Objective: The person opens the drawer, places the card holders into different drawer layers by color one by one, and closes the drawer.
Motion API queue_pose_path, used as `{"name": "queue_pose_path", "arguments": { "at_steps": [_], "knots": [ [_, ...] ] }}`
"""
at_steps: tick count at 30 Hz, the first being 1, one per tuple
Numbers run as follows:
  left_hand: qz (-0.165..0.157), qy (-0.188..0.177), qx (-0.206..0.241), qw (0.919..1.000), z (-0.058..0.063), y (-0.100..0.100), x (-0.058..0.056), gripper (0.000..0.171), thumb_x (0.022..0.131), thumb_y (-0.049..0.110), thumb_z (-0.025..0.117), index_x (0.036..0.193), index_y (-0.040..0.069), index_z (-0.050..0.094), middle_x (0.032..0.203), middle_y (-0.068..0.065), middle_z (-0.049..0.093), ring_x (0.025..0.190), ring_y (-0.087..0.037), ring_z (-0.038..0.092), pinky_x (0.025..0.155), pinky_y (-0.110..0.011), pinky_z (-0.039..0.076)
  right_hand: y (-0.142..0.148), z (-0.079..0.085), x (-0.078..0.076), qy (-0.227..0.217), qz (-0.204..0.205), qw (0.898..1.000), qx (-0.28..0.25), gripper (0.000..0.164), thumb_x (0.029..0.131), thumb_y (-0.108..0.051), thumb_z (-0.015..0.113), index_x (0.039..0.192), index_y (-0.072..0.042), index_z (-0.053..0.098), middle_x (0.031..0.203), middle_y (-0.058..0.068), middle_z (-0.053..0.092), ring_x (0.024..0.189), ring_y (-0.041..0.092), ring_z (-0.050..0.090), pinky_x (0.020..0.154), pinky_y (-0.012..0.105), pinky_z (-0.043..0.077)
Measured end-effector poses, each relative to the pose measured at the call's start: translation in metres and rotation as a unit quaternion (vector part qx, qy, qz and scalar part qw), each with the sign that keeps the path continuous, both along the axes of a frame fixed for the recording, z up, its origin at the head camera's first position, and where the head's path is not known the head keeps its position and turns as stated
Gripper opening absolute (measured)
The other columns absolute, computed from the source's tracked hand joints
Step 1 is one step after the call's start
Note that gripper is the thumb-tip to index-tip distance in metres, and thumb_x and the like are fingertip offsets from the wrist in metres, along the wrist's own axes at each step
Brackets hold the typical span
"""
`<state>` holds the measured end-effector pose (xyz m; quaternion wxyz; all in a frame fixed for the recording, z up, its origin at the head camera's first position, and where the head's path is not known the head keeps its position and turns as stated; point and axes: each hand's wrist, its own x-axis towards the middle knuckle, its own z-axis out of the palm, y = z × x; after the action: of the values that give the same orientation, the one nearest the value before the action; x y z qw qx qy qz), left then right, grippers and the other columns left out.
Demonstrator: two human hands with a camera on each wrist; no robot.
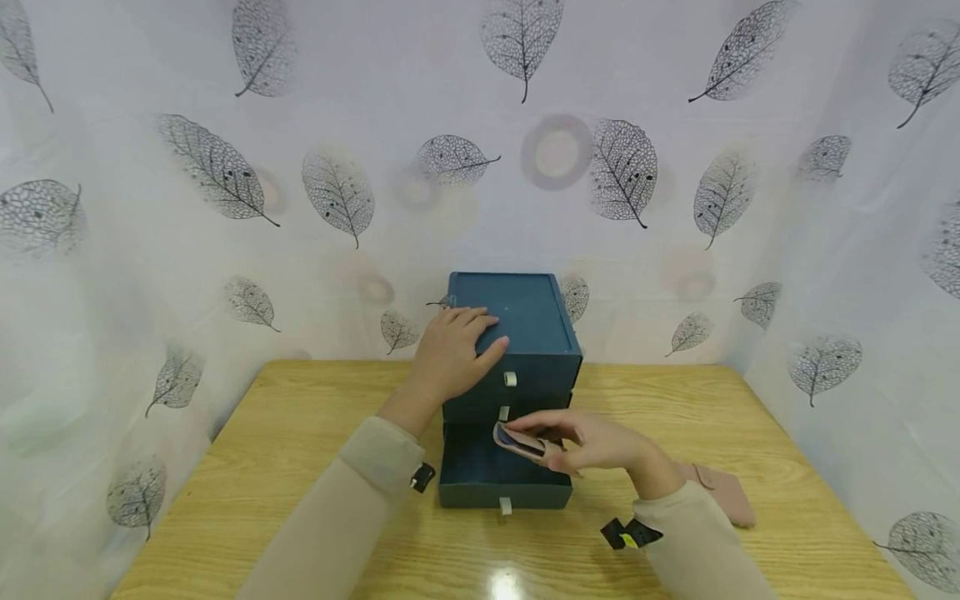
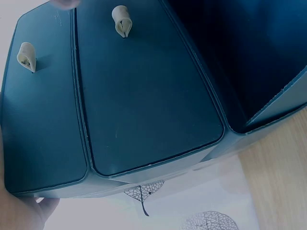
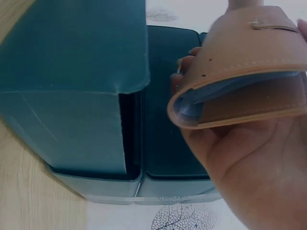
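Observation:
A dark blue desktop drawer unit [image 1: 517, 308] stands on the table, its bottom drawer [image 1: 476, 497] pulled out towards me. My left hand [image 1: 448, 354] rests on the top near its left front edge, fingers spread over the surface. In front of the unit, above the pulled-out drawer, my right hand [image 1: 603, 437] holds a pinkish-tan leather case [image 3: 249, 45], thumb and fingers on either side. The right wrist view shows the case's rounded end gaping, with something bluish inside; its exact kind is unclear. Both upper drawers are closed, with pale loop tabs [image 2: 123, 21].
To the right, partly behind my right forearm, a flat pink leather case [image 1: 726, 496] with a strap lies on the wooden table [image 1: 315, 467]. A white curtain [image 1: 405, 75] printed with leaves hangs behind the table and along both sides.

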<state>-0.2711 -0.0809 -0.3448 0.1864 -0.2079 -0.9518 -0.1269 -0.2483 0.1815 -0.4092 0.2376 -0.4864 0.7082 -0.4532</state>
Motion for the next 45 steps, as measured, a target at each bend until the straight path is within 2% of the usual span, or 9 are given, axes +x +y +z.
{"name": "queue_pose_path", "arguments": {
  "at_steps": [2,6,12,19,24,26,32,38,45],
  "knots": [
    [0.0,0.0,0.001,1.0,0.0,0.0,0.0,0.055,0.103,0.054,0.045,0.142,0.018,0.058,0.15,-0.005,0.05,0.139,-0.028,0.042,0.119,-0.048,0.027,-0.003,-0.001,-0.001,0.002,0.0,1.0,0.025,0.053,0.1,-0.029,0.061,0.149,-0.013,0.049,0.144,0.008,0.053,0.1,0.018,0.059,0.078,0.032,0.054],
    [-0.001,-0.002,-0.001,1.0,-0.001,0.0,-0.001,0.055,0.103,0.054,0.044,0.143,0.019,0.057,0.15,-0.005,0.049,0.14,-0.028,0.042,0.12,-0.047,0.027,-0.009,-0.005,-0.002,-0.003,0.002,0.998,0.064,0.053,0.098,-0.025,0.061,0.149,-0.012,0.05,0.142,0.007,0.054,0.097,0.015,0.058,0.079,0.03,0.053],
    [-0.001,-0.01,-0.004,0.9999,0.0,0.0,0.0,0.055,0.103,0.054,0.044,0.144,0.019,0.056,0.152,-0.004,0.048,0.141,-0.027,0.04,0.12,-0.048,0.026,-0.015,-0.009,-0.002,0.003,-0.022,0.994,0.107,0.054,0.097,-0.025,0.06,0.148,-0.013,0.051,0.144,0.006,0.053,0.11,0.015,0.055,0.093,0.03,0.049],
    [0.0,-0.012,-0.002,0.9999,0.0,0.0,-0.001,0.055,0.103,0.054,0.044,0.144,0.019,0.056,0.152,-0.004,0.048,0.141,-0.027,0.04,0.12,-0.047,0.025,-0.021,-0.014,-0.002,0.034,-0.06,0.986,0.15,0.056,0.092,-0.021,0.063,0.147,-0.019,0.053,0.143,0.0,0.053,0.104,0.013,0.054,0.085,0.027,0.048],
    [-0.001,-0.009,-0.004,0.9999,0.0,0.0,0.0,0.055,0.103,0.054,0.044,0.144,0.019,0.056,0.152,-0.004,0.048,0.141,-0.027,0.04,0.12,-0.047,0.026,-0.025,-0.017,-0.003,0.043,-0.06,0.986,0.151,0.057,0.09,-0.016,0.065,0.146,-0.015,0.053,0.141,0.002,0.054,0.101,0.013,0.054,0.082,0.026,0.049],
    [-0.002,-0.008,-0.005,1.0,0.0,0.0,0.0,0.055,0.103,0.054,0.044,0.144,0.019,0.056,0.152,-0.004,0.048,0.141,-0.027,0.04,0.12,-0.047,0.026,-0.026,-0.018,-0.003,0.052,-0.059,0.986,0.147,0.054,0.092,-0.016,0.065,0.145,-0.013,0.054,0.142,0.003,0.054,0.106,0.014,0.055,0.086,0.028,0.051],
    [-0.004,-0.009,-0.004,0.9999,0.001,0.0,0.0,0.055,0.103,0.054,0.044,0.144,0.019,0.056,0.152,-0.004,0.048,0.141,-0.028,0.04,0.12,-0.047,0.027,-0.028,-0.017,0.0,0.087,-0.067,0.984,0.138,0.045,0.096,-0.014,0.066,0.14,-0.007,0.058,0.142,0.005,0.055,0.131,0.023,0.05,0.106,0.048,0.046],
    [-0.002,-0.012,-0.007,0.9999,0.001,0.0,0.0,0.055,0.103,0.054,0.044,0.144,0.02,0.056,0.152,-0.004,0.047,0.141,-0.027,0.04,0.12,-0.047,0.027,-0.027,-0.015,0.002,0.088,-0.073,0.984,0.135,0.044,0.097,-0.015,0.066,0.139,-0.006,0.059,0.14,0.005,0.057,0.13,0.025,0.052,0.103,0.054,0.046],
    [-0.001,-0.012,-0.008,0.9999,0.001,0.0,-0.001,0.055,0.103,0.054,0.043,0.144,0.019,0.056,0.152,-0.004,0.048,0.141,-0.027,0.04,0.12,-0.047,0.026,-0.024,-0.012,0.005,0.098,-0.082,0.982,0.138,0.042,0.097,-0.015,0.066,0.139,-0.008,0.059,0.139,0.005,0.057,0.129,0.026,0.052,0.103,0.054,0.046]
  ]
}}
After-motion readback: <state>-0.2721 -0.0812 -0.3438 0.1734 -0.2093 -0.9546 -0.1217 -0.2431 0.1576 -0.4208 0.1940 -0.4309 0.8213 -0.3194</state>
